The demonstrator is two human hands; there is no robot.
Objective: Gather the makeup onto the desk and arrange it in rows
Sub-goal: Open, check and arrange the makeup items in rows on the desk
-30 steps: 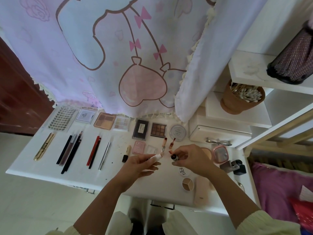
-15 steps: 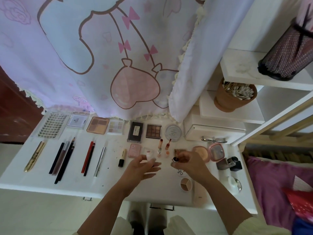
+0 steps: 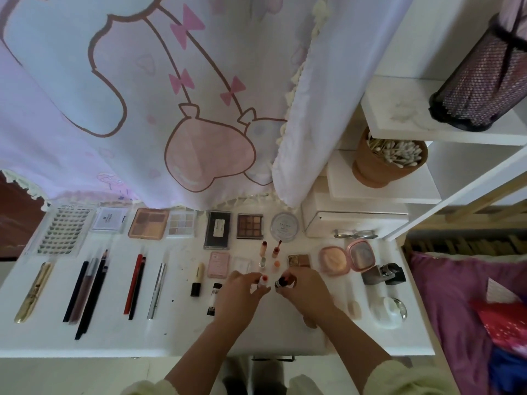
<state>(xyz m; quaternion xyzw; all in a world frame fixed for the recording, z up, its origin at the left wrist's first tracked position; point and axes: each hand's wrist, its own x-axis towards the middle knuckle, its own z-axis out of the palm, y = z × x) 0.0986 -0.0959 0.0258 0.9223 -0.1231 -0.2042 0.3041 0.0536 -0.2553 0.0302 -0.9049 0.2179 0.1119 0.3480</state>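
Now L hand (image 3: 238, 292) pinching white lip tube (image 3: 263, 280), R hand (image 3: 303, 289) gripping dark lip tube (image 3: 282, 281), above desk (image 3: 114, 337).

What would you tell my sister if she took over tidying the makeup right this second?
Left hand: pinching a small white tube with an orange-red tip, just above the desk.
Right hand: gripping a small dark bottle.
Done: palettes line the back row, from the lash tray to the round compact. Pencils, including the red pencil, and the gold tube lie in a front row.
Left: set down both held items beside the two lip glosses. Then line up the loose things at the right, like the pink blushes and the white jar.
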